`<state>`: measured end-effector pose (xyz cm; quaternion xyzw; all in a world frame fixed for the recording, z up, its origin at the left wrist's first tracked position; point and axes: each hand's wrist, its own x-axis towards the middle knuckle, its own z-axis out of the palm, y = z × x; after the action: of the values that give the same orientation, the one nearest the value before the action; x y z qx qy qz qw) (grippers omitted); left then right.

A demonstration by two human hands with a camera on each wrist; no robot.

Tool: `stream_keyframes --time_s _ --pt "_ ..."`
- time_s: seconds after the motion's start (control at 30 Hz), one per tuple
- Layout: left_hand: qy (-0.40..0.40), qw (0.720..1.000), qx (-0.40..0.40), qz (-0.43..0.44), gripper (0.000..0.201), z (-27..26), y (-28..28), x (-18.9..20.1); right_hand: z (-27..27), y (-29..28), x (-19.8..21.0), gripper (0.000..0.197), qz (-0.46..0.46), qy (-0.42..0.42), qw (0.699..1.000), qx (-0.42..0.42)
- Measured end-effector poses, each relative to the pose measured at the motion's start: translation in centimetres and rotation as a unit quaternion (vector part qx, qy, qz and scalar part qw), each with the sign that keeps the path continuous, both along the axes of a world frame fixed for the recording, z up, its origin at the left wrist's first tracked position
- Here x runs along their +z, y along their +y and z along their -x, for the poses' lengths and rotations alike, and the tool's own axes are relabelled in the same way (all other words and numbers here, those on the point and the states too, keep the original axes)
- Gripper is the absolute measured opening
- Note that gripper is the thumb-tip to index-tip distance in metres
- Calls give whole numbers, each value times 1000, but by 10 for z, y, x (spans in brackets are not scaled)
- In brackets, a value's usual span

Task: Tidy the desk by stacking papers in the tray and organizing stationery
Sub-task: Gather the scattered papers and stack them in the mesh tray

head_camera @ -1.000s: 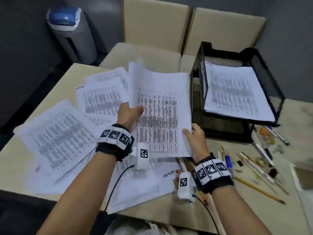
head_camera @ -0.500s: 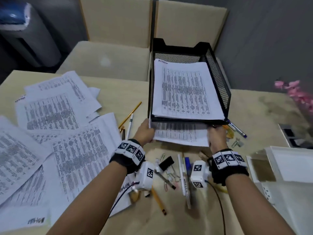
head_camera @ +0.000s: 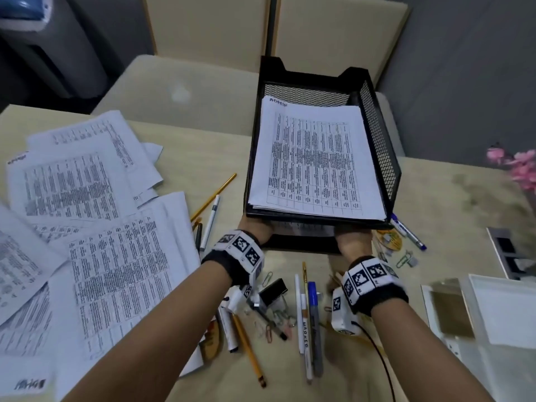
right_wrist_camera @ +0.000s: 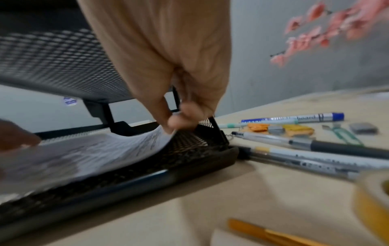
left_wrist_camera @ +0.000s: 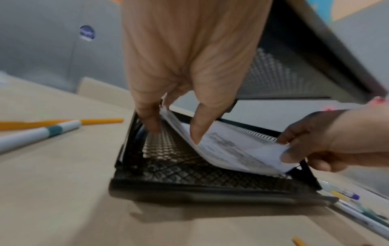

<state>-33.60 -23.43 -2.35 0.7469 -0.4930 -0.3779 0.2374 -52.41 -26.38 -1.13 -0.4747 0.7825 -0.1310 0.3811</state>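
Both bare forearms wear black wristbands (head_camera: 374, 285) with white square-code tags, white camera boxes (head_camera: 342, 314) and black cables.

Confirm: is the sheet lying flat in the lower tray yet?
Not yet. The sheet sags in the middle above the lower tray mesh, its near corners pinched up by the left hand and right hand.

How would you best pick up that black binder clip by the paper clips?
Probably pinch the black binder clip across its wide black body, coming straight down from above. It lies flat on the desk, with paper clips and pens crowding its sides, so only the top looks free.
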Motion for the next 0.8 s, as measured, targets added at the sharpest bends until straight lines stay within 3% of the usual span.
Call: stream_keyframes --time_s 0.1,0.17,0.27,0.43,0.6,0.67,0.73,0.8 --pt "-21 999 21 18 55 -11 19 6 -9 14 9 32 61 65 996 3" --pt "-83 995 20 44 47 -31 38 16 -24 28 20 26 113 91 989 25" --pt "-121 989 77 46 39 -85 66 15 -67 57 30 20 146 39 981 119" --pt "-146 964 218 -48 41 -194 129 11 -161 99 13 9 113 -47 937 326" --pt "-176 904 341 -189 58 -294 206 5 -237 124 -7 32 39 21 913 406" --pt "-173 893 336 -244 81 -317 231 0 -256 131 -9 58 17 44 913 405" --pt "-174 909 260 -274 106 -323 246 -7 -273 140 -9 73 -24 46 917 394" --pt "-200 923 187 -272 114 -317 250 -13 -284 145 -14 60 -46 36 925 376"
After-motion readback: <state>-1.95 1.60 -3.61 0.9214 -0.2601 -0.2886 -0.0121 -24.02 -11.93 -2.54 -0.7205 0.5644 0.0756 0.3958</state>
